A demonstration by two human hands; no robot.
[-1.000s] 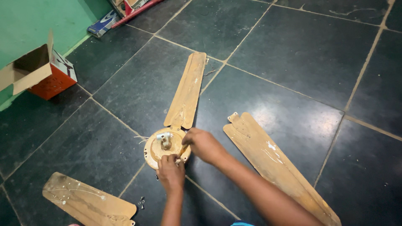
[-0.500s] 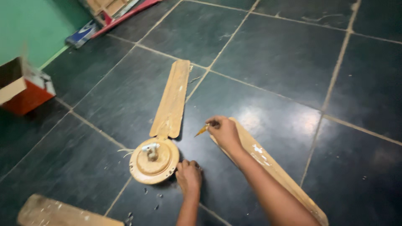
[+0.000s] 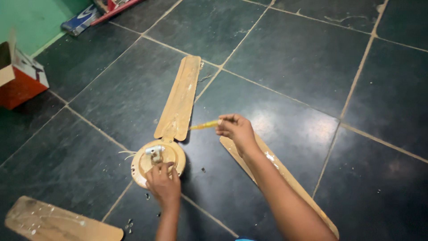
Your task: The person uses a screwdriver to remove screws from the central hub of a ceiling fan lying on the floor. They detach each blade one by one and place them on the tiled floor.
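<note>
Two hands work over a dark tiled floor [image 3: 312,58]: the left hand [image 3: 163,184] rests, fingers curled, on the round fan motor hub [image 3: 147,163] (one blade [image 3: 179,100] attached), while the right hand [image 3: 236,129] is clamped on a yellow-handled screwdriver [image 3: 204,125] above a loose blade [image 3: 290,183].

My left hand [image 3: 163,184], lower centre-left of frame, palm down, fingers curled, forearm running straight up from the bottom edge. My right hand [image 3: 235,130], mid-frame, closed in a pinch grip, wrist cocked, bare forearm angling in from the lower right.
</note>
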